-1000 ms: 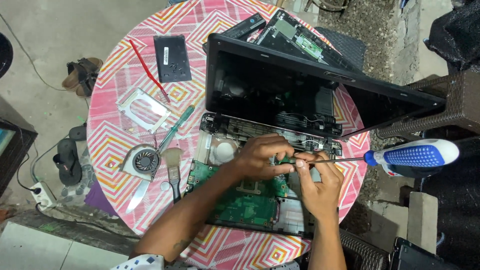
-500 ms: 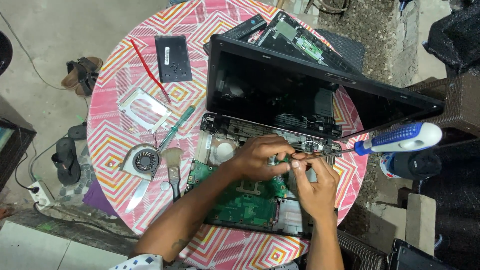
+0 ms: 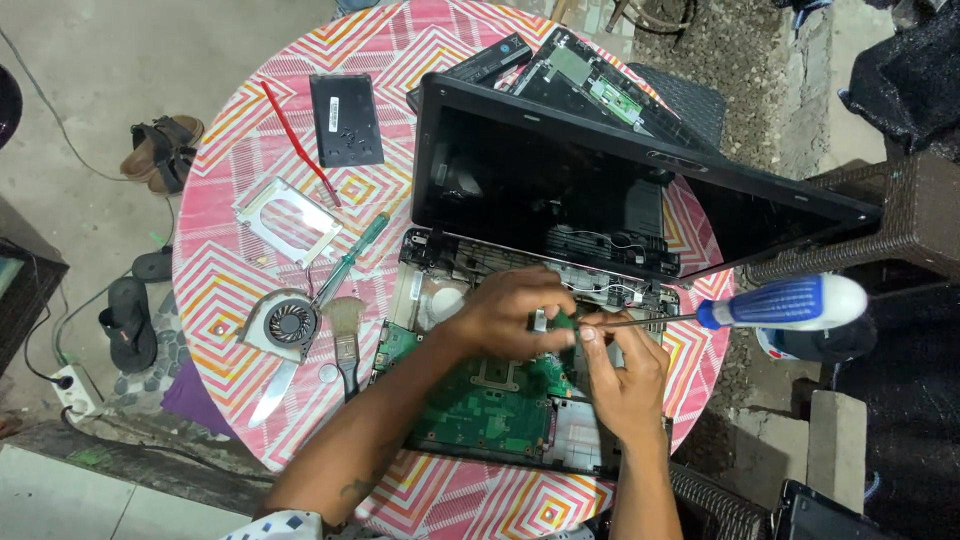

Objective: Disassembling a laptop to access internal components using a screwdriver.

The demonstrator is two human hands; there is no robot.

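1. Laptop base [image 3: 500, 400], opened, lies near on the round worktop [image 3: 215, 290], green board exposed.
2. Left hand [image 3: 510, 310] curls over the board, steadying it.
3. Right hand [image 3: 625, 365] pinches a blue-handled screwdriver [image 3: 740, 308], shaft held level.
4. Fan [image 3: 285, 322], brush [image 3: 345, 335] and bracket [image 3: 288, 220] lie left, clear of work.

Left hand [image 3: 505, 312] hides the screwdriver [image 3: 780, 305] tip (board beneath too).

I see even, soft daylight, no hard shadows; the counter [image 3: 230, 290] is bright and sharp, the right edge falls dark, with slight wide-angle bending at the frame borders.
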